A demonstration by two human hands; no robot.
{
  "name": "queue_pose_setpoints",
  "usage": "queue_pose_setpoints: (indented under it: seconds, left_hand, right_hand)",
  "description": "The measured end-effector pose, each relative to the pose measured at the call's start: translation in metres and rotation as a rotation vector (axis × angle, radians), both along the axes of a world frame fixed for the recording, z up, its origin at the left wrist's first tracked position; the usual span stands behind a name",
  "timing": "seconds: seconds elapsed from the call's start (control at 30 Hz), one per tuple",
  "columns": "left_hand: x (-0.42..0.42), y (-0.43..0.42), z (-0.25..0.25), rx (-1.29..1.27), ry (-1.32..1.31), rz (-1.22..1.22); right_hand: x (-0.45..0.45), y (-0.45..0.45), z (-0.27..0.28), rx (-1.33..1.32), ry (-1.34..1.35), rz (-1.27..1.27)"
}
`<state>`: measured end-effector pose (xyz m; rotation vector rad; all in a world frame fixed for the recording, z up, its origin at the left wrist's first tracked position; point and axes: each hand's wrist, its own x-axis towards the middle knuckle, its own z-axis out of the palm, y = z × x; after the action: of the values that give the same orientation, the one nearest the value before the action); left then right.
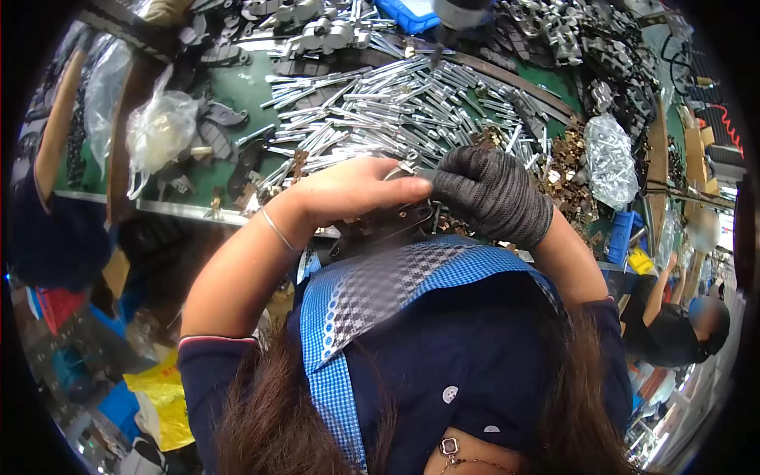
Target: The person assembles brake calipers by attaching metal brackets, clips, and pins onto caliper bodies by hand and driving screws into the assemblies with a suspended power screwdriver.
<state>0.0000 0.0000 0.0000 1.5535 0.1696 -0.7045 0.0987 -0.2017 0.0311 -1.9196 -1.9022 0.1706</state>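
Observation:
My left hand (352, 190), bare with a thin bracelet at the wrist, is closed in front of my apron, its thumb pointing toward the other glove. Beside it, my right hand (495, 194) wears a dark grey knit glove and is curled closed. Between the two hands a silver and dark metal part (405, 168) shows in small pieces; the fingers hide most of it, so its kind is unclear. Just beyond them lies a wide heap of silver metal pins (372, 111). Small brown metal clips (566, 178) are piled to the right of the glove.
Metal castings (317, 36) and dark curved pads (222, 131) cover the far bench. A clear bag of silver parts (611, 162) stands right, above a blue bin (621, 236). A whitish plastic bag (162, 123) lies left. Other people sit at both sides, one arm (59, 119) reaching in.

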Motion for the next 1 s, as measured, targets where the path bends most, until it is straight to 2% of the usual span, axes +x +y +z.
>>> queue_pose_setpoints:
  seconds: [0.07,0.17,0.3,0.43,0.5,0.57,0.63,0.7,0.77,0.8,0.87,0.9,0.97,1.0]
  left_hand:
    - [0.000,-0.001,0.002,-0.104,0.026,-0.047]
    - [-0.002,-0.001,-0.009,-0.102,-0.010,-0.039]
    - [0.002,-0.004,0.002,-0.102,0.069,-0.080]
    - [0.000,-0.007,0.002,-0.117,0.032,-0.037]
    - [-0.002,-0.007,0.003,-0.102,0.052,-0.054]
    - [-0.006,-0.009,0.009,-0.077,0.086,-0.008]
    - [-0.006,-0.009,0.016,-0.083,0.154,-0.042]
    - [-0.009,-0.014,0.023,-0.158,0.179,0.071]
    - [-0.015,-0.015,0.002,-0.216,0.043,0.106]
    - [-0.016,-0.014,0.006,-0.214,0.073,0.127]
    - [-0.019,-0.013,0.010,-0.210,0.101,0.140]
    - [-0.020,-0.013,0.009,-0.216,0.031,0.199]
    - [-0.026,-0.013,0.010,-0.260,-0.039,0.329]
    - [-0.030,-0.010,0.009,-0.267,0.010,0.388]
  right_hand:
    - [-0.001,0.004,0.001,0.042,0.021,0.036]
    - [-0.003,0.003,-0.002,-0.026,0.180,0.002]
    - [0.001,0.001,-0.001,0.060,0.177,0.064]
    - [0.003,-0.001,-0.012,0.030,0.205,0.056]
    - [0.001,0.001,-0.016,0.076,0.341,0.045]
    - [-0.002,0.002,-0.011,0.017,0.300,0.013]
    - [-0.003,-0.001,-0.018,0.043,0.449,-0.013]
    - [-0.005,-0.001,-0.026,0.098,0.511,-0.027]
    - [-0.004,-0.001,-0.028,0.227,0.659,0.001]
    - [-0.004,-0.003,-0.023,0.202,0.704,0.000]
    - [-0.002,-0.008,-0.015,0.242,0.652,-0.062]
    - [0.001,-0.010,-0.012,0.280,0.606,-0.106]
    - [0.018,-0.015,-0.004,0.292,0.413,-0.327]
    - [0.033,-0.023,-0.013,0.220,0.226,-0.535]
